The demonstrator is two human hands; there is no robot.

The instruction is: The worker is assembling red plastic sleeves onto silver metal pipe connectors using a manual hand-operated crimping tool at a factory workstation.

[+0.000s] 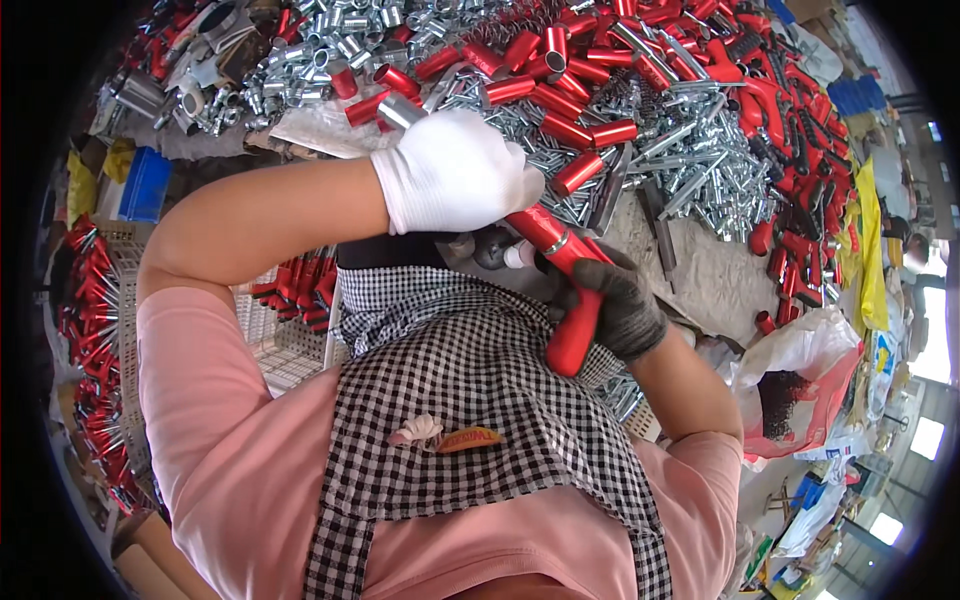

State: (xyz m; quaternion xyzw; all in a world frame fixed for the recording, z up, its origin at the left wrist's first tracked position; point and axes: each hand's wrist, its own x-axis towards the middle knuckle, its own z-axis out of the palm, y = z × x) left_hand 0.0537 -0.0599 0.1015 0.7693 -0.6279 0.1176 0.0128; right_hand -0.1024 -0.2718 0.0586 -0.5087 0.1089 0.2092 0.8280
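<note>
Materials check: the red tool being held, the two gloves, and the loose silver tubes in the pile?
Red handled tool: grip looks like matte rubber or plastic, dull sheen; the upper red tube with a silver collar looks like glossy painted metal. White glove on left hand: knit cotton-like fabric, soft folds. Dark grey glove on right hand: knit, perhaps coated; unclear. Short silver tubes: bright plated steel, mirror glints.

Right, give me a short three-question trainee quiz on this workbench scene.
1. True or false: both hands wear white gloves.
2. Which hand grips the red handle of the tool being put together? A) left hand B) right hand C) neither
3. Fill in: the left hand closes around a red ____ on the upper end of that tool.

Key: 1 false, the right hand wears a dark glove; 2 B; 3 tube.
</note>
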